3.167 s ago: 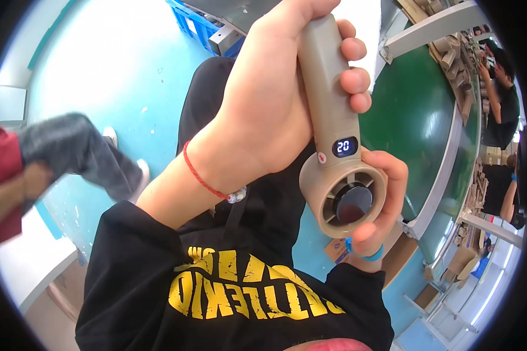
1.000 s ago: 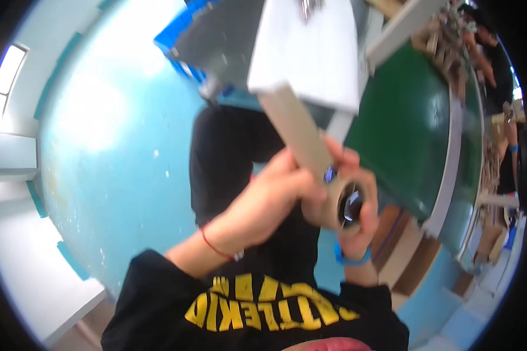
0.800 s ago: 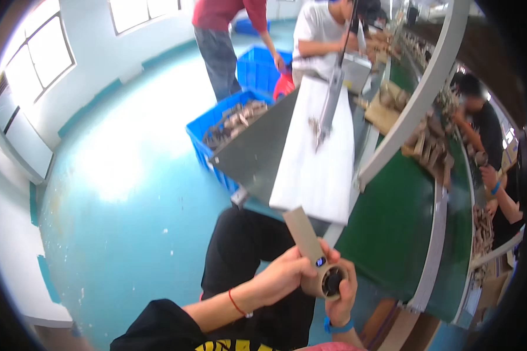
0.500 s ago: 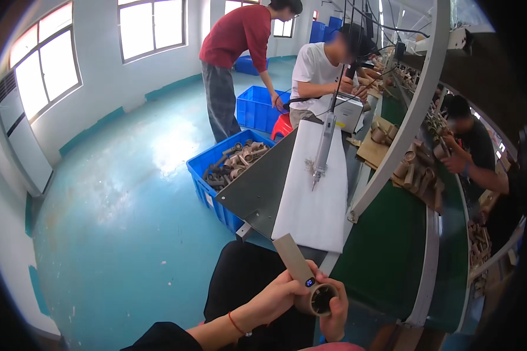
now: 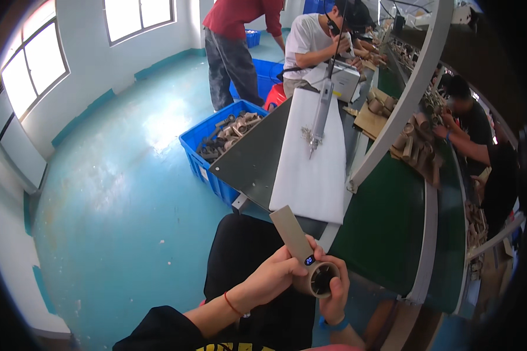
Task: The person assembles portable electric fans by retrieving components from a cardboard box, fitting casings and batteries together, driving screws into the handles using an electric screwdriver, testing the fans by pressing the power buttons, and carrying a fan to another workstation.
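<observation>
Low in the head view I hold a beige handheld fan over my lap. It has a flat, straight handle with a small lit display and a round, hollow head. My left hand grips the handle close to the head, its thumb beside the display. Curled around the right side of the round head is my right hand, with the thumb at the rim of its opening. The handle points away from me and slightly left, toward a white foam sheet on the bench.
An electric screwdriver hangs above the foam, near small screws. Left of the bench, a blue crate holds beige and dark parts. A green conveyor runs along the right behind a white post. Several people work nearby.
My view has tipped downward, so the bench and crate sit higher in the picture. Both hands keep their hold on the fan. The white-shirted person has raised a hand toward the head.
</observation>
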